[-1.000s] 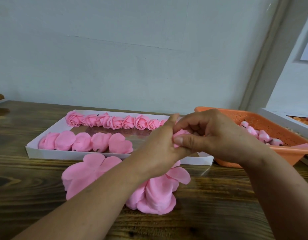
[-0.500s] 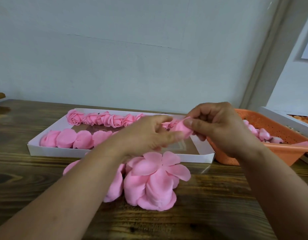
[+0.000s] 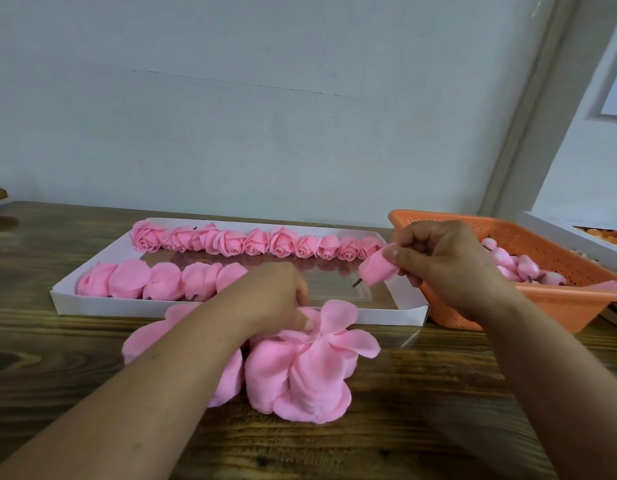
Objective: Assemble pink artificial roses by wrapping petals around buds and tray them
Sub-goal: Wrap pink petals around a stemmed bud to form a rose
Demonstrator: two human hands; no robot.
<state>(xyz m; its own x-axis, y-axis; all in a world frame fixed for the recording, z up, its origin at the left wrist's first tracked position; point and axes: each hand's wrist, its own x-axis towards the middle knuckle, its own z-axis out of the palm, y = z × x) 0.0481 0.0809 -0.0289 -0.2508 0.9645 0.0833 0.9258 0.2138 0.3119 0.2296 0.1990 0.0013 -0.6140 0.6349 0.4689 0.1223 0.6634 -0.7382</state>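
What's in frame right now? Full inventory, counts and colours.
Finished roses: about ten, pink, one row along the far side of the tray.
Wrapped roses: about five showing, pink, near row at the tray's left; the left forearm may hide more.
Tray: one, white, shallow, on the table.
Loose petals: a heap, pink, on the table in front of the tray; count unclear.
Basket: one, orange, perforated, right of the tray.
Buds: several, pale pink, inside the basket.
Second tray: one, white, partly cut off at the right edge.
Table: one, dark wood.
Left hand: on the petal heap.
Right hand: holding a partly wrapped rose over the tray's right end.
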